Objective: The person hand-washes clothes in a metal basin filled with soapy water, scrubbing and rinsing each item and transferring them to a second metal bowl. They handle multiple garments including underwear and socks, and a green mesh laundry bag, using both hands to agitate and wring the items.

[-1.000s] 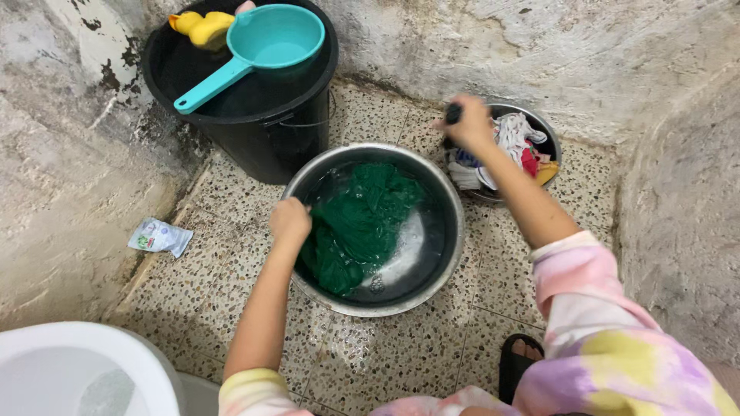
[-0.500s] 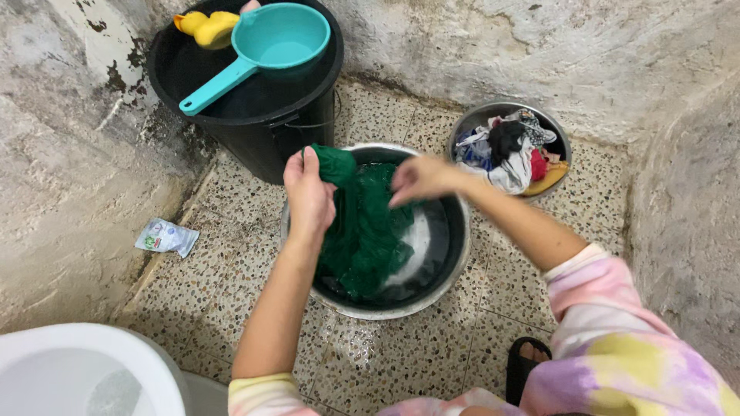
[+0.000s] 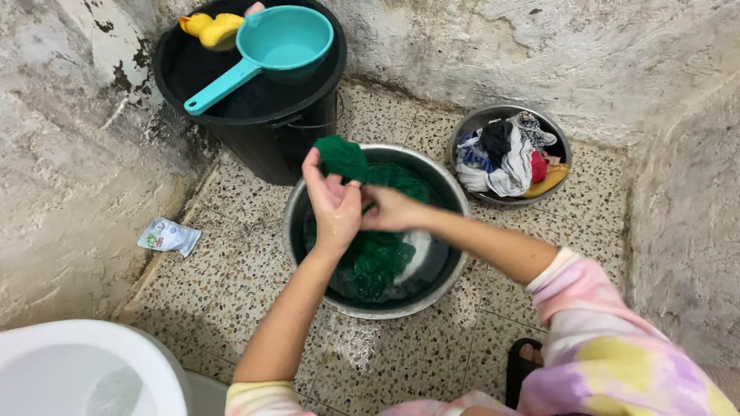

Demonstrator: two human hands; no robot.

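Note:
A wet dark green cloth [image 3: 375, 258] lies in a steel basin [image 3: 296, 218] of soapy water on the floor. My left hand [image 3: 331, 202] grips one bunched end of the cloth, which sticks up above the basin's far rim. My right hand [image 3: 389, 209] holds the cloth right beside the left, both hands close together over the basin. The rest of the cloth hangs down into the water.
A black bucket [image 3: 254, 115] of water with a teal dipper [image 3: 266, 46] and a yellow duck toy [image 3: 208, 29] stands at the back left. A smaller steel bowl [image 3: 472, 123] of mixed clothes sits at the back right. A small sachet [image 3: 168, 236] lies by the left wall; a white toilet [image 3: 77, 370] is near left.
My right hand left the bowl of clothes and came to the green cloth. My left hand lifted one end of the cloth out of the water; both hands now meet on it.

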